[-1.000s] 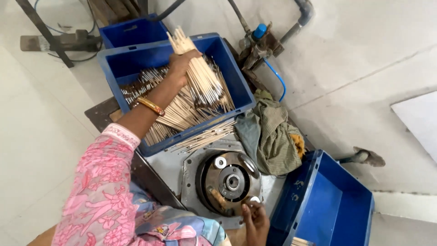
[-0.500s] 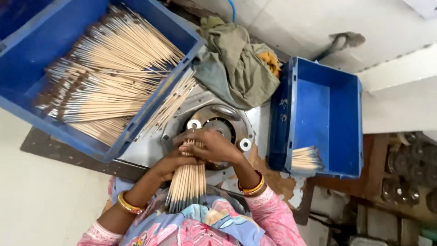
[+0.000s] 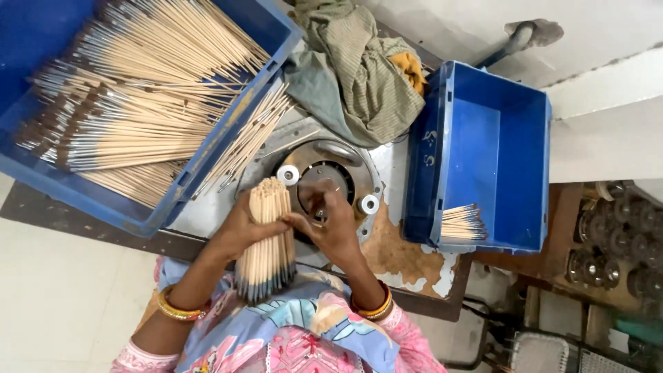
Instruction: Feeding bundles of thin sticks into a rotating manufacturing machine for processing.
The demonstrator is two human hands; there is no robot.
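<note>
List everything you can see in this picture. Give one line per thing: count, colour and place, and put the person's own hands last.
Large crate: one, blue, upper left, full of sticks.
Loose sticks: too many to count, pale with dark ends, in the large crate.
Small crate: one, blue, right.
Small stick pile: one, pale, near corner of the small crate.
Cloth: one heap, olive green, top centre between the crates.
Round machine plate: one, grey metal, centre, with two white rollers.
Bangles: gold and orange, on both wrists.
Bundle of sticks: one, pale with dark ends, centre.
Left hand: grips the bundle of sticks.
Right hand: over the round machine plate, touching the bundle.
</note>
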